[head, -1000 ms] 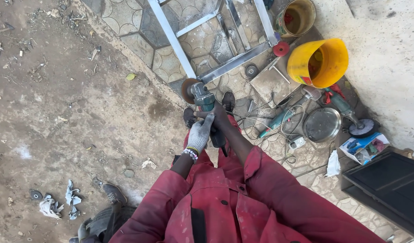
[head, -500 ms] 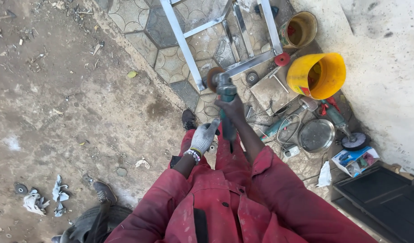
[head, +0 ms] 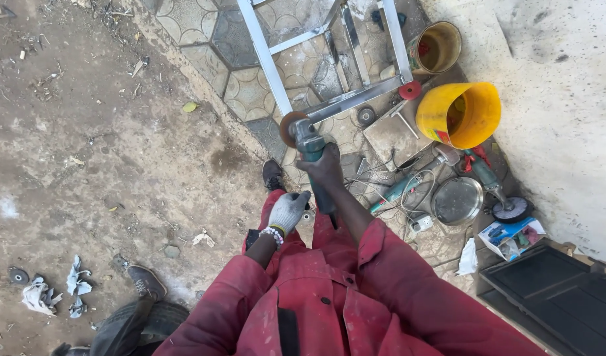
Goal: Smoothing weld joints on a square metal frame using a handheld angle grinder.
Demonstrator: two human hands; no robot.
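Right hand (head: pixel 326 168), clamped on angle grinder (head: pixel 309 142), has advanced to the metal frame (head: pixel 355 99); gloved left hand (head: pixel 288 212) curls loosely, on paving beside dirt.

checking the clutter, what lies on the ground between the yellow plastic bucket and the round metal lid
In the head view, between the yellow plastic bucket and the round metal lid lies the pale end of a teal power tool with red-handled pliers.

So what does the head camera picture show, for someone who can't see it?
Seen from above, a person in red overalls holds an angle grinder in the bare right hand, its disc at the corner of a metal frame lying on patterned paving. The gloved left hand hangs just behind it. A yellow bucket, more power tools and a round metal lid lie to the right.
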